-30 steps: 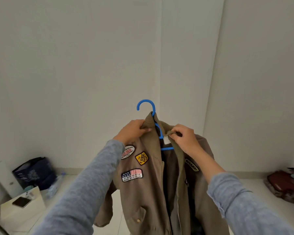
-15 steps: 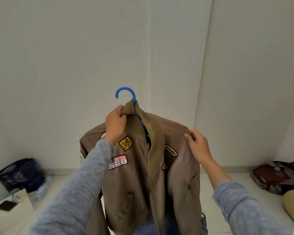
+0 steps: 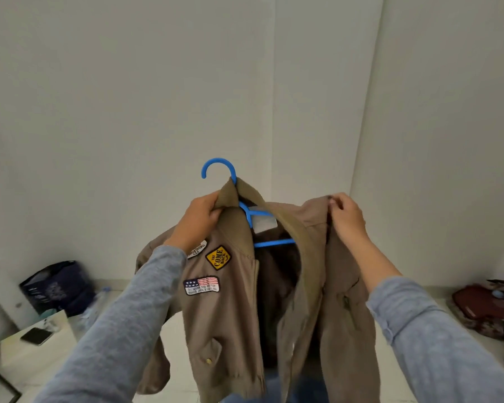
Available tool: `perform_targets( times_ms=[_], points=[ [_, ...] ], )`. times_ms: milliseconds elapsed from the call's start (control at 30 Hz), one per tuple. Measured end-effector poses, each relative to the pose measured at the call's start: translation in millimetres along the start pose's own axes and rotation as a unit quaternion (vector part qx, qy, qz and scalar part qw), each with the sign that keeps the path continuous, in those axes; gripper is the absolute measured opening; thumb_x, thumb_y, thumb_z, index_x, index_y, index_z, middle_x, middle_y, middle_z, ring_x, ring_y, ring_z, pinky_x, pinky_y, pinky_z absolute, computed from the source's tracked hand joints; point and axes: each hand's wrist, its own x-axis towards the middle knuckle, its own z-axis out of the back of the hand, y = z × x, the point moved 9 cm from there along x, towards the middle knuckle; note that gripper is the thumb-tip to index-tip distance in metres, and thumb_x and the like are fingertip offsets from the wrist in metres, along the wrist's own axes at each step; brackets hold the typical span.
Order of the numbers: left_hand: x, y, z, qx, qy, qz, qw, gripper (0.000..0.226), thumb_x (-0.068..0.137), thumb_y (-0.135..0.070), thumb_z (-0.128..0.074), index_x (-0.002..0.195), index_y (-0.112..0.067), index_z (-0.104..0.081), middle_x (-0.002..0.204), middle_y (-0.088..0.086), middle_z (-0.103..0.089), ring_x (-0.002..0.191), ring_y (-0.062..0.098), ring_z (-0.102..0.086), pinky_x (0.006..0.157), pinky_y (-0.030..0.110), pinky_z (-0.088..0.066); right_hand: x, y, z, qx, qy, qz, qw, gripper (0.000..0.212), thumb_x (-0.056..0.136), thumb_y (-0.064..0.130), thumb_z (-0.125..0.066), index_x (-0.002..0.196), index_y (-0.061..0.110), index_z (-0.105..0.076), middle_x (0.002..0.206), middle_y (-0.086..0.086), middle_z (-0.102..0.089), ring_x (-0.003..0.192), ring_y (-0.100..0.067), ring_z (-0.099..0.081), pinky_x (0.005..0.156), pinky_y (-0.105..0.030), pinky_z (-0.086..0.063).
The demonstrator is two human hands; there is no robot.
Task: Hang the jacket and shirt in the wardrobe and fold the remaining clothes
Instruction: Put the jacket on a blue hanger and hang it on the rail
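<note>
Brown jacket (image 3: pixel 224 315) sits on blue hanger (image 3: pixel 218 167) mid-frame; left hand (image 3: pixel 198 219) grip clamps the collar, right hand (image 3: pixel 346 216) grip pinches the shoulder.

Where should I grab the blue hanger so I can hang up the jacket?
Grip the neck of the blue hanger just under its hook, through the collar, where the left hand pinches. Come from below and the left, leaving the hook bare above the jacket for a rail. The right hand only holds up the far shoulder.
</note>
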Motion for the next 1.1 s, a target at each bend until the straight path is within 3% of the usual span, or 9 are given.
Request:
perform_targets(
  times_ms=[133, 200, 333, 433, 533, 633, 867, 967, 1100],
  points=[
    [2.2, 3.9, 5.2, -0.023, -0.043, 0.045, 0.998, 0.018, 0.094, -0.005, -0.046, 0.102, -0.004, -0.061, 0.094, 0.006, -0.065, 0.086, 0.020, -0.059, 0.072, 0.024, -0.046, -10.9, 19.2, -32.9, 0.031, 0.146, 0.045, 0.988, 0.021, 0.095, 0.022, -0.049, 0.097, 0.016, -0.068, 0.109, -0.003, -0.067, 0.107, -0.019, -0.057, 0.096, -0.032, -0.041],
    [1.2, 4.2, -5.4, -0.004, -0.023, 0.047, 0.999, 0.016, 0.092, -0.005, -0.045, 0.097, -0.002, -0.061, 0.090, 0.010, -0.066, 0.082, 0.025, -0.060, 0.070, 0.033, -0.046, -25.6, 24.5, -39.3, 0.046, 0.145, 0.087, 0.984, 0.018, 0.093, 0.032, -0.052, 0.098, 0.021, -0.066, 0.106, 0.004, -0.065, 0.104, -0.014, -0.058, 0.095, -0.031, -0.043],
    [-0.7, 8.1, -13.9, 0.006, -0.027, 0.058, 0.998, 0.014, 0.091, -0.005, -0.046, 0.092, -0.004, -0.060, 0.084, 0.011, -0.064, 0.076, 0.025, -0.058, 0.063, 0.029, -0.042, -50.0, 14.0, -33.7, 0.010, 0.097, 0.182, 0.978, 0.026, 0.090, 0.034, -0.059, 0.115, 0.026, -0.060, 0.113, 0.013, -0.053, 0.106, -0.007, -0.052, 0.095, -0.028, -0.041],
    [1.3, 15.6, -1.5, -0.016, -0.059, 0.077, 0.995, 0.015, 0.091, -0.005, -0.046, 0.091, -0.006, -0.061, 0.085, 0.010, -0.065, 0.077, 0.023, -0.058, 0.067, 0.035, -0.045, -56.2, -29.4, -28.4, 0.025, 0.069, 0.091, 0.993, 0.035, 0.090, 0.031, -0.061, 0.122, 0.020, -0.052, 0.114, 0.010, -0.051, 0.103, -0.007, -0.052, 0.088, -0.024, -0.042],
    [5.0, 13.5, 6.7, -0.029, -0.063, 0.073, 0.995, 0.015, 0.090, -0.006, -0.047, 0.087, -0.013, -0.059, 0.079, 0.003, -0.062, 0.074, 0.019, -0.055, 0.066, 0.033, -0.044, -60.5, -59.6, -42.7, 0.017, 0.105, -0.003, 0.994, 0.011, 0.092, 0.020, -0.058, 0.097, 0.010, -0.059, 0.090, -0.001, -0.060, 0.086, -0.019, -0.056, 0.068, -0.023, -0.042],
    [4.0, 8.6, 8.0, -0.013, -0.049, 0.061, 0.997, 0.014, 0.091, -0.007, -0.048, 0.088, -0.013, -0.059, 0.078, 0.002, -0.061, 0.072, 0.018, -0.055, 0.064, 0.032, -0.043, -55.9, -63.5, -44.4, 0.010, 0.109, -0.018, 0.994, 0.013, 0.093, 0.011, -0.053, 0.081, 0.008, -0.058, 0.073, -0.004, -0.055, 0.073, -0.021, -0.049, 0.057, -0.023, -0.036],
    [-15.3, 11.6, 8.2, 0.033, 0.054, 0.030, 0.998, 0.013, 0.093, -0.005, -0.049, 0.094, -0.008, -0.062, 0.090, 0.007, -0.066, 0.080, 0.020, -0.059, 0.070, 0.029, -0.044, -18.9, -42.9, 4.2, 0.056, -0.079, -0.049, 0.994, 0.017, 0.095, 0.016, -0.044, 0.081, 0.012, -0.053, 0.088, -0.015, -0.060, 0.089, -0.029, -0.054, 0.083, -0.043, -0.040],
    [-18.4, 13.3, 12.7, -0.033, 0.031, 0.056, 0.997, 0.012, 0.093, -0.009, -0.051, 0.090, -0.004, -0.062, 0.087, 0.013, -0.067, 0.079, 0.028, -0.061, 0.069, 0.039, -0.047, -2.5, -20.8, -11.8, 0.018, 0.015, -0.039, 0.999, 0.020, 0.093, 0.023, -0.046, 0.075, 0.021, -0.051, 0.087, -0.003, -0.059, 0.092, -0.023, -0.053, 0.089, -0.045, -0.039],
    [-13.1, 14.4, 22.2, -0.048, -0.021, 0.079, 0.995, 0.014, 0.092, -0.006, -0.049, 0.092, -0.003, -0.063, 0.086, 0.013, -0.066, 0.078, 0.025, -0.060, 0.069, 0.038, -0.049, -19.2, 4.1, -39.4, -0.009, 0.106, 0.056, 0.993, 0.017, 0.094, 0.020, -0.045, 0.097, 0.022, -0.061, 0.110, -0.003, -0.055, 0.109, -0.021, -0.052, 0.101, -0.039, -0.037]
  ],
)
